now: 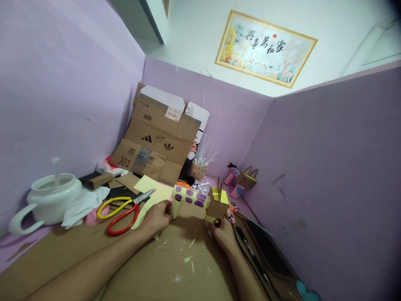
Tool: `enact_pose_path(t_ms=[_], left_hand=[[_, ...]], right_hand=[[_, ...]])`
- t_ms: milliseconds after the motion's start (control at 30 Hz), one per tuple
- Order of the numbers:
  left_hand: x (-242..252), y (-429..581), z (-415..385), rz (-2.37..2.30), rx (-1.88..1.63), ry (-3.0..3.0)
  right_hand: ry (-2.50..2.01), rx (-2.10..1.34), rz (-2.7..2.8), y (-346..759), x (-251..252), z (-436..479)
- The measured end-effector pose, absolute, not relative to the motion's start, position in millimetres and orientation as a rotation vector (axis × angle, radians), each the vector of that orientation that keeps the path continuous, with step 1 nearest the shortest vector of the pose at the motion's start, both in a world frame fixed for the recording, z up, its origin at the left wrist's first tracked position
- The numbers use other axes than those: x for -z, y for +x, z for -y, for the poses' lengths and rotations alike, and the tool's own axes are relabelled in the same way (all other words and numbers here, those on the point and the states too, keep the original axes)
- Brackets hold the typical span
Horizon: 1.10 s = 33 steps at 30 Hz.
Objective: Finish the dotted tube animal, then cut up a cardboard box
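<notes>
Through the head view, the only one I have, I find the spotted paper figure [191, 197] just above the worktop [156, 274] or resting on it, between the two hands; I cannot tell which. I judge it well along: the pale yellow tube carries its purple ovals, a short roll [176, 210] stands under the left end, and a cardboard box piece [217, 207] with upright strips [219, 190] sits at the right end, seemingly joined. Whether every joint is fixed, or anything is left to add, I can't make out from here. Beyond it is a pink figure [247, 179] with a similar box piece. The scissors [135, 207] lie unused with the blades slightly parted, and thin offcuts [187, 259] litter the front. As for pose, I have both forearms reaching forward from the bottom edge, converging on the figure. The left hand [159, 217] comes in from the side, its fingers gripping the short roll; the right hand [226, 235] is below the box piece, thumb and fingers closed around its lower part.
</notes>
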State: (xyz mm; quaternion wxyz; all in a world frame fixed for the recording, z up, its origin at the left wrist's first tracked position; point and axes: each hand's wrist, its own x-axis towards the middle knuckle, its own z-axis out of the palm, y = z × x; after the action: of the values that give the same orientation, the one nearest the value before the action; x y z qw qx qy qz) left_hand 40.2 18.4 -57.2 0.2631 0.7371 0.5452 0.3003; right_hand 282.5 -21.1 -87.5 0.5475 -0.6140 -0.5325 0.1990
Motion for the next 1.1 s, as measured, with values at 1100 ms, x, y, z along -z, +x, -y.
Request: enact_pose_path(t_ms=[1100], left_hand=[[27, 45, 7, -0.811, -1.047, 1.375]], right_hand=[[-1.190, -0.819, 1.233, 267, 57, 48]])
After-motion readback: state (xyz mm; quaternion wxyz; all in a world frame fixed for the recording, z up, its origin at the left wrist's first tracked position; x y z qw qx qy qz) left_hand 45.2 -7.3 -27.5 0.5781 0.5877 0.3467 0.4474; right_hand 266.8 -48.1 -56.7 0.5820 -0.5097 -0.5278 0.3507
